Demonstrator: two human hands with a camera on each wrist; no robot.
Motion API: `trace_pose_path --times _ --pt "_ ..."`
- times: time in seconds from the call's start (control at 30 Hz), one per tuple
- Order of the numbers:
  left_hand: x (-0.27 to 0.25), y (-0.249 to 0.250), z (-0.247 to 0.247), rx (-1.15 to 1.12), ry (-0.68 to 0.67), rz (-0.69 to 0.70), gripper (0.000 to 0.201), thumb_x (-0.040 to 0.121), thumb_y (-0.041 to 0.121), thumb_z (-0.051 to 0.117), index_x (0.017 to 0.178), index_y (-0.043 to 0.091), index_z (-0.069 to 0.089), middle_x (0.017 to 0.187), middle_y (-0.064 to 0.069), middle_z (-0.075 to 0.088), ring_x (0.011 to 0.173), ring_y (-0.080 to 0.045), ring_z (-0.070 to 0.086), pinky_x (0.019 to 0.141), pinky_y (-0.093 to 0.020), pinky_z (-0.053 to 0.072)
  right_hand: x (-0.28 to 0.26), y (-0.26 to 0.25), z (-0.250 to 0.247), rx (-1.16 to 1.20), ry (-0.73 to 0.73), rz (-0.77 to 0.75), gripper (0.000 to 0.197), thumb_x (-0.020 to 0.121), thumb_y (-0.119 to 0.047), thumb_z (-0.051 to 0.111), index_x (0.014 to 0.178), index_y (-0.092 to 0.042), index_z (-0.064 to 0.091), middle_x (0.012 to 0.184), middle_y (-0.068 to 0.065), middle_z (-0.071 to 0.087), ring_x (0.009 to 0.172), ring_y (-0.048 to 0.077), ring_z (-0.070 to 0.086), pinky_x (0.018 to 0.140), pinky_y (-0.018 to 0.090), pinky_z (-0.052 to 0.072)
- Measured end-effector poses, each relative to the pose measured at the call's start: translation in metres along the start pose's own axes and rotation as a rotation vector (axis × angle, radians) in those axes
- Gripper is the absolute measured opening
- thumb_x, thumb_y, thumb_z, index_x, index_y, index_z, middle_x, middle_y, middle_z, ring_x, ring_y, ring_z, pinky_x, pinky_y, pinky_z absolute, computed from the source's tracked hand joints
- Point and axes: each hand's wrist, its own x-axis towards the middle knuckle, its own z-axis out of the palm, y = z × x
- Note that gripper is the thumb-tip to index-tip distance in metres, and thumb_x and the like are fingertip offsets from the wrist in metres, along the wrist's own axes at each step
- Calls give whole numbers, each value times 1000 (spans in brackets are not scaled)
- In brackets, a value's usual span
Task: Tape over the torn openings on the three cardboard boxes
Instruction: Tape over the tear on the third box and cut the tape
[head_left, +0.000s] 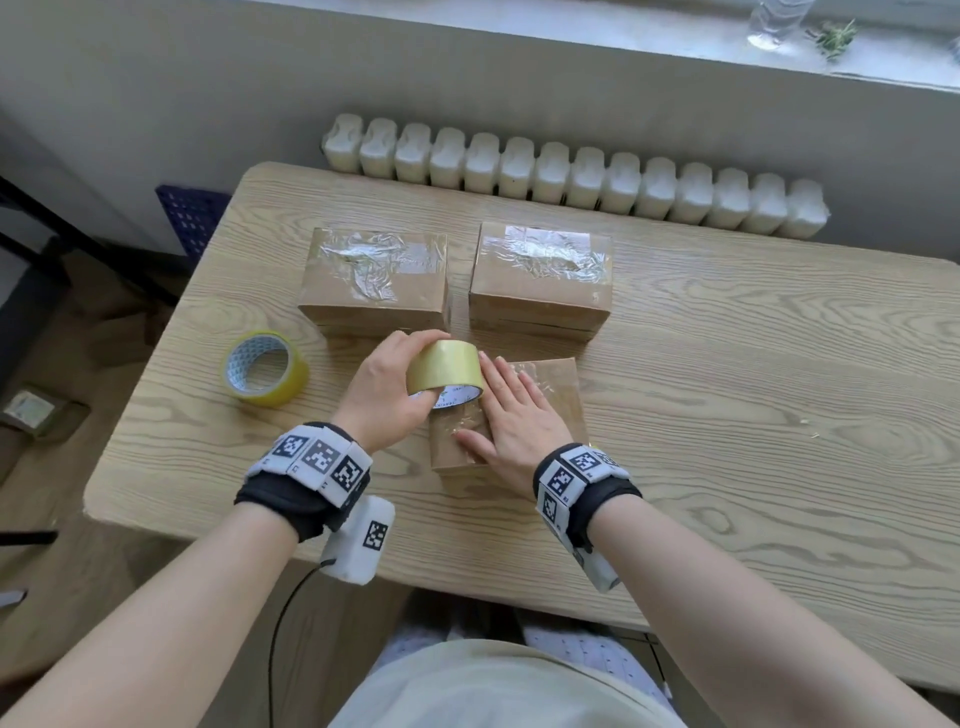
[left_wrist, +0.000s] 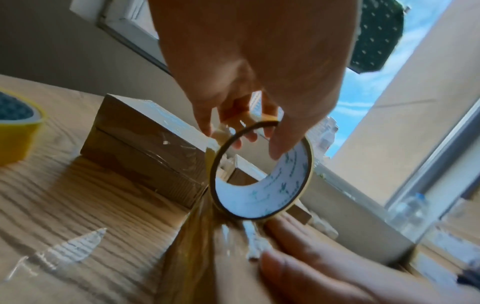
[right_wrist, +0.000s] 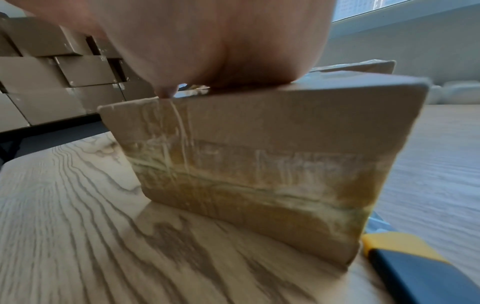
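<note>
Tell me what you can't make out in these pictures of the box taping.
- Head view: the near box top is mostly hidden by the right hand and the tape roll in the left hand.
- Left wrist view: core print blurred.
- Right wrist view: yellow-and-blue object cut off by the edge.

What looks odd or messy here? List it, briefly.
The clear tape on the two far boxes is wrinkled and bunched, not smooth. A loose scrap of clear tape lies on the table, left of the near box. Nothing is spilled.
</note>
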Motion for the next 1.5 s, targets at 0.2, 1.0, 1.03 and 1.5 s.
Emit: trace_pose_path --times 0.2,1.0,1.03,1.5 --pt "11 -3 -19 69 -180 -7 50 76 13 68 124 12 53 112 -7 60 104 -23 55 88 -29 40 0 3 -4 -14 -33 -15 86 83 -69 6 150 -19 -11 158 -6 -17 142 7 -20 115 28 -14" --pt "44 25 -23 515 -408 -138 37 80 43 58 111 24 57 113 2 62 102 -20 57 84 -36 49 -91 72 9 111 139 606 37 95 -29 47 125 -8 47 124 10 50 116 27 47 91 37 39" --pt "46 27 -21 555 -436 -134 39 81 40 55 117 24 57 118 3 61 106 -21 57 87 -37 49 -93 73 14 84 45 639 41 94 -37 49 124 -10 46 124 8 49 117 26 46 91 35 39" --pt "53 32 2 651 -352 -208 22 80 22 47 91 20 67 91 -3 65 84 -27 59 66 -30 41 -83 79 18 169 -135 731 36 91 -26 55 118 -6 45 123 13 46 114 30 49 89 38 42"
